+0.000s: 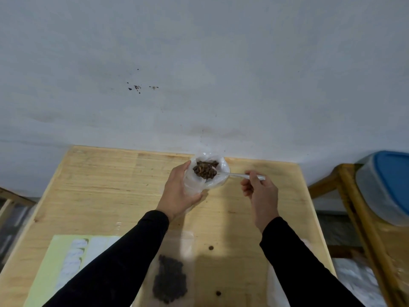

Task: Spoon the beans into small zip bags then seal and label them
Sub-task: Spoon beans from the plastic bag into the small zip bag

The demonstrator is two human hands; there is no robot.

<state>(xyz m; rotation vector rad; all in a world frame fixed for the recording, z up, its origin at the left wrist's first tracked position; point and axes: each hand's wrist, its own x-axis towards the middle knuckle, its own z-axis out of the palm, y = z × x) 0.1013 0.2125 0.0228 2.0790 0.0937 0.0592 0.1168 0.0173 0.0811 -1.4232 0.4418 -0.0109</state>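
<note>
While the left hand [177, 191] is curling its fingers and thumb round the side of a clear plastic bag [208, 171] standing open at the far edge of the wooden table [106, 187], the right hand [261, 191] is pinching the handle of a clear plastic spoon [238, 175] between thumb and fingers. The spoon is lying roughly level, its bowl reaching over the bag's open mouth and carrying a heap of brown beans [205, 170]; more beans are showing inside the bag just behind it. Nearer the person, between the two black sleeves, a small zip bag [170, 278] is lying flat on the table with a dark patch of beans inside it. To its left a pale yellow-green sheet [47, 269] with white shapes on it is resting on the tabletop, partly hidden by the left sleeve. At the right, on a separate wooden stand, a grey container with a blue lid [389, 185] is sitting well apart from the hands.
</note>
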